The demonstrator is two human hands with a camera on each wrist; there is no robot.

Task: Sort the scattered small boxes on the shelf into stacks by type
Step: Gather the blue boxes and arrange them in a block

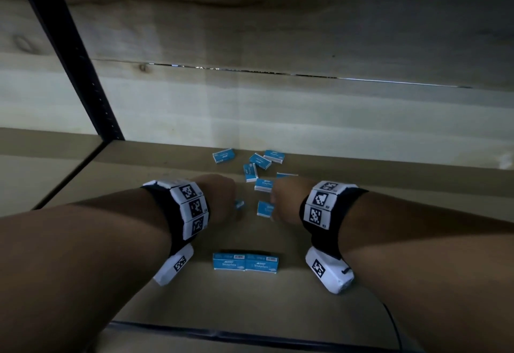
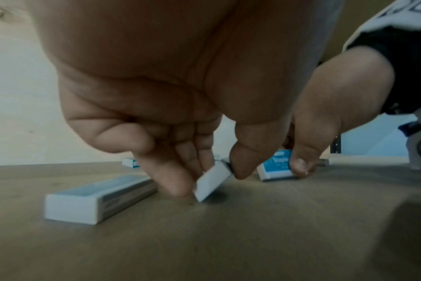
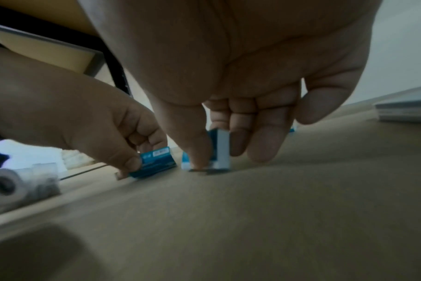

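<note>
Several small blue staple boxes [image 1: 251, 172] lie scattered at the back of the wooden shelf [image 1: 389, 185]. Two more staple boxes [image 1: 245, 261] sit side by side near the front. My left hand [image 1: 222, 199] pinches a tilted staple box [image 2: 213, 180] between thumb and fingers, one corner on the shelf; the same box [image 3: 154, 163] shows in the right wrist view. My right hand [image 1: 283, 199] pinches another staple box [image 3: 220, 150], which stands on its edge on the shelf, also seen as the box [image 2: 275, 167] in the left wrist view.
A black shelf upright [image 1: 69, 55] stands at the left, with a wooden back wall [image 1: 278, 102] behind the boxes. A dark front rail [image 1: 222, 334] edges the shelf. Bare shelf lies left and right of the hands.
</note>
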